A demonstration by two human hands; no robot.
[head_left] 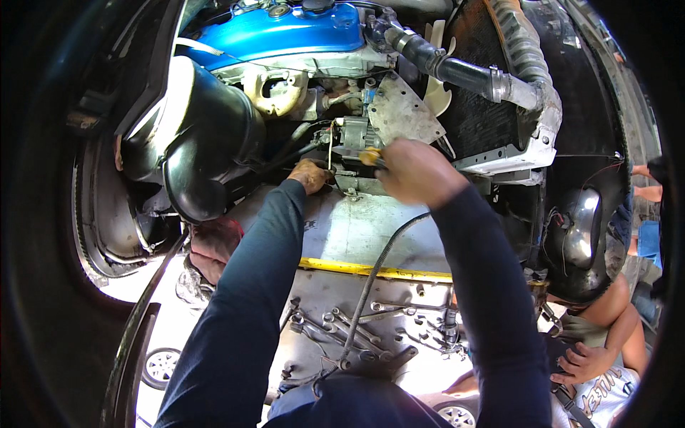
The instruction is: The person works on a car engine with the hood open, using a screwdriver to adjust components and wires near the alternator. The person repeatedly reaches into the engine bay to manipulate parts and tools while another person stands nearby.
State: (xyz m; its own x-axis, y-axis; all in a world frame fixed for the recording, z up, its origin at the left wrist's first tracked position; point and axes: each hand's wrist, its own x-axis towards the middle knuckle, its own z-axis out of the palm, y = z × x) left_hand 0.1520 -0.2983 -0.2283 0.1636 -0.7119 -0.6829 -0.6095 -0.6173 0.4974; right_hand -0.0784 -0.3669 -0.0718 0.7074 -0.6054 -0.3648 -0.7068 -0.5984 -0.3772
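Across the upper half of the view, vehicle engine bay point(581, 107), exposed. Observations, largest item first.

Engine: bright blue valve cover point(285, 36) along the top edge. Dark-cored radiator point(485, 93) to its right; bulky black air duct point(207, 135) on the left. Pale metal panel point(342, 228) spans the front of the bay, yellow strip point(389, 272) along its near edge. Thick black coolant hose point(457, 73) joins the engine to a metal pipe at upper right. Thin black hose point(371, 278) curves down across the panel and strip.

Centre: flat, roughly triangular metal plate point(407, 110), tilted, with an alternator-like finned housing point(354, 133) just left of it.

Right hand point(419, 171): in front of the housing, below the plate; grip curled around a small yellow-and-black object, exact kind unclear. Left hand point(310, 175): low and left of the housing, fingertips at the metal parts there; grip partly hidden, so whether it is closed cannot be judged.

Loose combination wrenches point(359, 327) lie scattered on a grey surface nearer the body. Thin pale rod point(330, 146) stands upright just left of the housing. Smallest item: the yellow-and-black object point(370, 156), at the right fingertips.
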